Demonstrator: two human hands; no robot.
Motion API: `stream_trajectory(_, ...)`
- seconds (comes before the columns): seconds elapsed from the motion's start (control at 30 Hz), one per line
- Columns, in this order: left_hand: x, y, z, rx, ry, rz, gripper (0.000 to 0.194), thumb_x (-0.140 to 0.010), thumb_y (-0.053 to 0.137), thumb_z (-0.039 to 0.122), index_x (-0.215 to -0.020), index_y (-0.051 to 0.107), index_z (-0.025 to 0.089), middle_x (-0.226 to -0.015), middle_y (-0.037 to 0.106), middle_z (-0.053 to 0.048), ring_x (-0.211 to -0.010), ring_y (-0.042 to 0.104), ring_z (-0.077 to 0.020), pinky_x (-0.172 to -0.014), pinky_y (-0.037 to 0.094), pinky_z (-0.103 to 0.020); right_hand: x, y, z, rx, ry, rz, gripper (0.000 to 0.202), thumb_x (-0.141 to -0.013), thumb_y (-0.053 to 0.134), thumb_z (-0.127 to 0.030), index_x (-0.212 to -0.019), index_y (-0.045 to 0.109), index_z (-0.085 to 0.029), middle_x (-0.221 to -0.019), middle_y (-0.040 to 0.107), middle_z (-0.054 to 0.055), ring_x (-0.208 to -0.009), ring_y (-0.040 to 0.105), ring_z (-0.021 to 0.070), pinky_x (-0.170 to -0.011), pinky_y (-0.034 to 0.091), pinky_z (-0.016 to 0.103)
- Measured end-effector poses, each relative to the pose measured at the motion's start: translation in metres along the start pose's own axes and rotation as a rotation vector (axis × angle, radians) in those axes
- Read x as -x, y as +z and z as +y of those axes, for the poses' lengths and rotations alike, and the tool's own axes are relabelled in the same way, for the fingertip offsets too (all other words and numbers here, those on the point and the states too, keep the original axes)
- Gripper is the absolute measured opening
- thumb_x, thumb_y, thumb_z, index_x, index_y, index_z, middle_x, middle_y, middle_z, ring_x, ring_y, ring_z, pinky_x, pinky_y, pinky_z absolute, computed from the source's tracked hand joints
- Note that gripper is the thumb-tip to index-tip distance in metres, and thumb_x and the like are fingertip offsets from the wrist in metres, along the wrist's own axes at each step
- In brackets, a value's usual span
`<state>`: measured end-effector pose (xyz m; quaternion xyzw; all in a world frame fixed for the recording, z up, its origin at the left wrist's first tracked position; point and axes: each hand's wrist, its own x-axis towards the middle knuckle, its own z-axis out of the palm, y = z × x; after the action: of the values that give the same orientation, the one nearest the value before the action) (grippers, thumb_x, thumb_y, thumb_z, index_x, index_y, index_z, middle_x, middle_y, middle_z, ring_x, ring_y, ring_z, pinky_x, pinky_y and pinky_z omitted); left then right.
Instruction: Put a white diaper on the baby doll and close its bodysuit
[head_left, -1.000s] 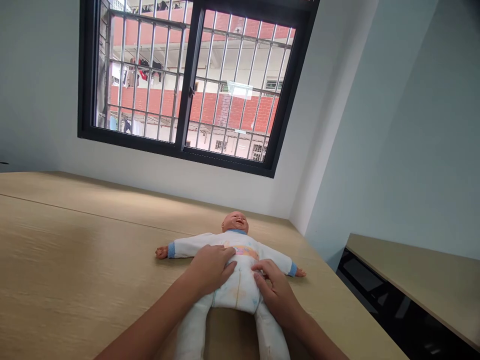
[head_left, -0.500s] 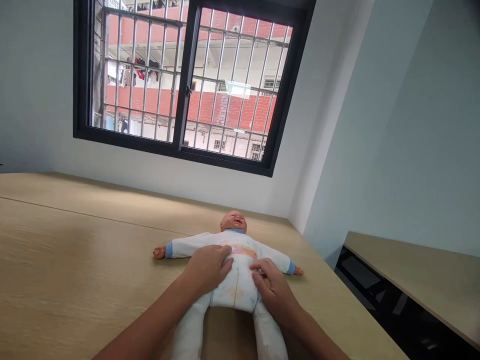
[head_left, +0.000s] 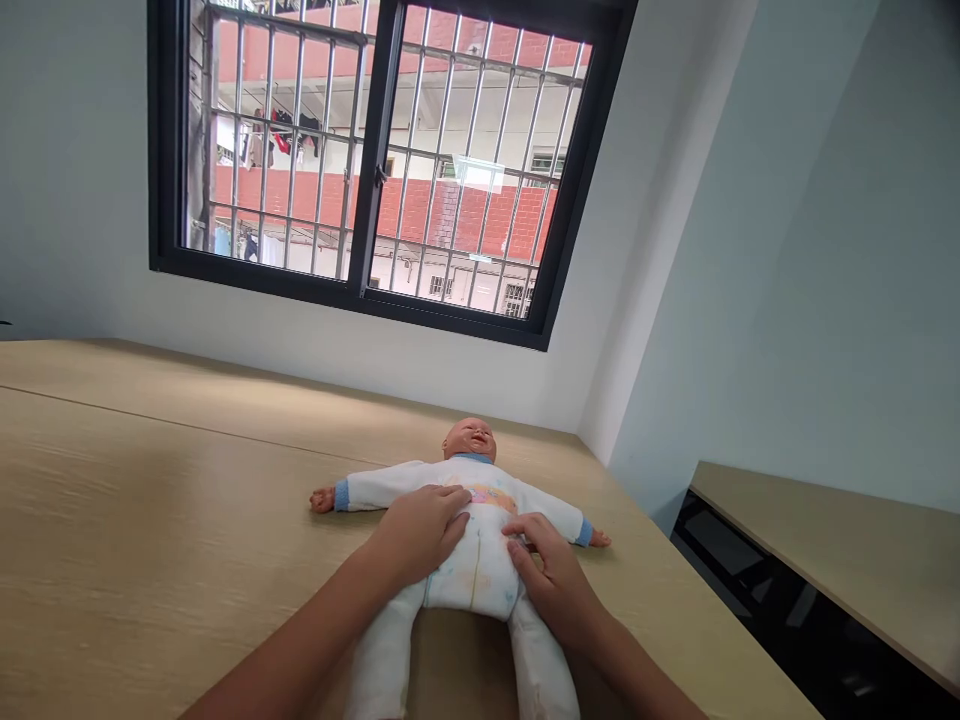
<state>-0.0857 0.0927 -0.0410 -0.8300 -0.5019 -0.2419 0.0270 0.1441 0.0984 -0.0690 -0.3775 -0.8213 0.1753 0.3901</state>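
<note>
With the clock face centred on the doll's waist, the doll [head_left: 480, 540] lies on its back on the wood-toned table [head_left: 172, 540], head at 12 o'clock, its arms stretched out toward 10 and 3, its legs running down toward 7 and 5. It wears a white top [head_left: 390, 487] with blue cuffs, a blue collar and an orange-pink print on the chest, and around its middle a white diaper [head_left: 472, 585] with a yellowish line down the front. The person's left hand [head_left: 424, 530], at 10 o'clock, is laid over the doll's side and belly, fingers side by side and reaching toward the print, thumb held away from them. The right hand [head_left: 551, 570], at 3 o'clock, rests against the other side with fingers loosely bent and a gap between thumb and forefinger; what its outer fingers touch cannot be told. The left forearm comes in from 7 o'clock, the right from 5. Beyond the table, between 11 and 12, a dark-framed window [head_left: 371, 190] looks out through metal bars [head_left: 328, 130]. At 3, well apart, stands a second desk [head_left: 832, 525] with a glossy black front.
</note>
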Motion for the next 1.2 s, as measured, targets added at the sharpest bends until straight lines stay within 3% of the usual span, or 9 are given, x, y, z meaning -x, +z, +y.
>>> stream_trajectory(0.1, 0.0001, 0.0023, -0.0019, 0.027, 0.029, 0.003, 0.029, -0.098, 0.036, 0.032, -0.106, 0.063, 0.024, -0.107, 0.07, -0.006, -0.106, 0.063, -0.024, -0.087, 0.047, -0.033, 0.0005, -0.0002, -0.0026, -0.002, 0.03, -0.003, 0.021, -0.096, 0.045, -0.03, -0.1, 0.063, -0.019, -0.103, 0.063, 0.007, -0.101, 0.058, 0.0225, -0.093, 0.045, 0.038)
stream_trajectory(0.3, -0.0001, 0.0012, -0.0002, -0.036, -0.062, -0.009, 0.029, -0.098, 0.038, 0.037, -0.105, 0.062, 0.022, -0.095, 0.071, -0.008, -0.095, 0.066, -0.0273, -0.077, 0.046, -0.035, 0.0004, -0.0004, -0.0013, 0.011, 0.014, -0.004, 0.022, -0.096, 0.045, -0.031, -0.1, 0.063, -0.02, -0.103, 0.063, 0.008, -0.102, 0.058, 0.0229, -0.094, 0.045, 0.039)
stream_trajectory(0.47, -0.0004, -0.0004, 0.0011, -0.028, -0.092, -0.024, 0.03, -0.098, 0.038, 0.038, -0.105, 0.062, 0.022, -0.096, 0.072, -0.009, -0.098, 0.066, -0.0267, -0.078, 0.045, -0.034, 0.0003, -0.0002, 0.0015, 0.013, 0.002, 0.013, 0.023, -0.096, 0.046, -0.032, -0.101, 0.065, -0.02, -0.105, 0.064, 0.008, -0.103, 0.058, 0.0231, -0.094, 0.046, 0.039)
stream_trajectory(0.7, 0.0011, -0.0023, 0.0025, -0.014, -0.053, -0.015, 0.03, -0.099, 0.036, 0.035, -0.105, 0.062, 0.021, -0.098, 0.072, -0.008, -0.097, 0.065, -0.0265, -0.077, 0.045, -0.034, -0.0004, 0.0007, 0.0055, 0.026, 0.011, -0.007, 0.025, -0.096, 0.046, -0.035, -0.102, 0.064, -0.02, -0.106, 0.063, 0.008, -0.102, 0.058, 0.0227, -0.094, 0.046, 0.038)
stream_trajectory(1.2, 0.0004, 0.0021, -0.0027, 0.101, -0.023, -0.006, 0.031, -0.097, 0.04, 0.033, -0.115, 0.063, 0.022, -0.11, 0.069, -0.008, -0.11, 0.061, -0.026, -0.095, 0.046, -0.037, 0.0006, -0.0001, 0.006, 0.04, 0.022, -0.016, 0.025, -0.097, 0.045, -0.035, -0.104, 0.064, -0.02, -0.108, 0.063, 0.008, -0.103, 0.058, 0.0229, -0.09, 0.047, 0.037)
